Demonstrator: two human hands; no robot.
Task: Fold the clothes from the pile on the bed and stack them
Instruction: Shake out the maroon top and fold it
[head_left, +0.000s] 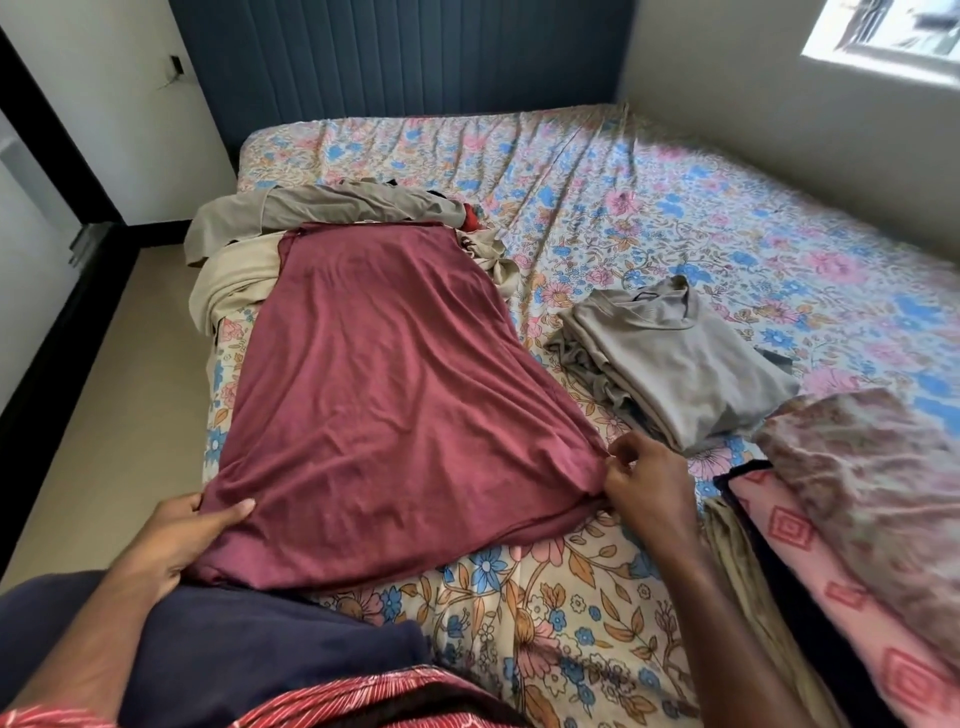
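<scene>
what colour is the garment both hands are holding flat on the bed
The spread-out jersey garment is plain maroon, clearest in the head view.

Maroon garment (384, 395): thin matt knit cloth, soft, lightly wrinkled. Bedsheet (675, 218): matt woven cotton-like cloth, floral print, creased into ridges near the headboard (405, 52), which looks like dark blue padded fabric with vertical channels. Folded grey T-shirt (691, 364): matt jersey cloth. Beige and khaki pile (291, 218): dull, crumpled fabric. Pink patterned cloth (831, 587): matt weave. Walls (779, 130): smooth matt paint. Floor (114, 405): smooth, pale, faint sheen.
</scene>
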